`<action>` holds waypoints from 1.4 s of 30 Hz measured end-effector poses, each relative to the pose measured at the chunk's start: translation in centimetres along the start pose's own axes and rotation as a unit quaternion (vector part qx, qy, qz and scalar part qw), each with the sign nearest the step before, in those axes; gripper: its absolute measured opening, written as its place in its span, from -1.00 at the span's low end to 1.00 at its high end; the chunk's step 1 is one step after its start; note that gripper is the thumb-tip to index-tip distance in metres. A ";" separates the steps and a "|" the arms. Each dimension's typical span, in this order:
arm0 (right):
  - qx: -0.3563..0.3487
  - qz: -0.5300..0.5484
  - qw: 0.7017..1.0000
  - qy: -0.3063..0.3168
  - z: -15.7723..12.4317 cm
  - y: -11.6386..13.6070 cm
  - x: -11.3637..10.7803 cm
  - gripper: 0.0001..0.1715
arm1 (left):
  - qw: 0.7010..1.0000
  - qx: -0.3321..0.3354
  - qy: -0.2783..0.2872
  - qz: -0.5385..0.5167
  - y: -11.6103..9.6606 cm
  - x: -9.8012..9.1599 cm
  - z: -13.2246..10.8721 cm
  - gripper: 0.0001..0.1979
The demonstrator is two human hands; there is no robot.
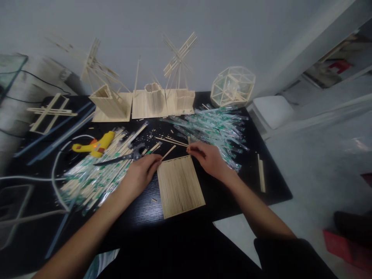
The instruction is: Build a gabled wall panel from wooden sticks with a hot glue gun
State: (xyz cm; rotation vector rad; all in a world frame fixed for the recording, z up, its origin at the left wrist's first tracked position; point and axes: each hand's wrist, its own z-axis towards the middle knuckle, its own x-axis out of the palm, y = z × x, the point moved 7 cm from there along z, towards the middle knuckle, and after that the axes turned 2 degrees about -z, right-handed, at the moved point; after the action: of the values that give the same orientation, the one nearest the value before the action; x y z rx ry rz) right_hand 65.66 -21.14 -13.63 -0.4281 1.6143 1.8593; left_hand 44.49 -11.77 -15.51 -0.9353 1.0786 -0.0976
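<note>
Pale wood: a panel (180, 186) of sticks laid side by side lies flat on the black bench (142, 213), between the person's forearms. From my remote post I record the left hand (142, 170) at the panel's far left corner, its fingers pinched together on the near end of a slanted stick (169, 152). The right hand (209, 157) is at the far right corner, fingers closed on an upright stick (189, 141). I cannot tell whether either stick touches the panel. Beside the left hand I note a dark bladed tool (136, 152) and, beyond it, a yellow glue gun (97, 145). Clear wrappers (217, 126) lie heaped beyond the right hand.
</note>
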 end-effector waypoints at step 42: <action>-0.110 -0.028 0.992 0.061 2.8 4.1 2.0 -0.45 | 0.999 0.023 -0.019 0.025 -0.1 0.3 -0.4 -0.78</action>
State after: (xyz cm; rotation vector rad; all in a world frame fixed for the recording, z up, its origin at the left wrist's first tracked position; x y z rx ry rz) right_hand 61.95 -18.13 -11.20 -0.6879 1.4635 2.0105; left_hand 44.35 -12.26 -15.73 -0.8656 1.0593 -0.0636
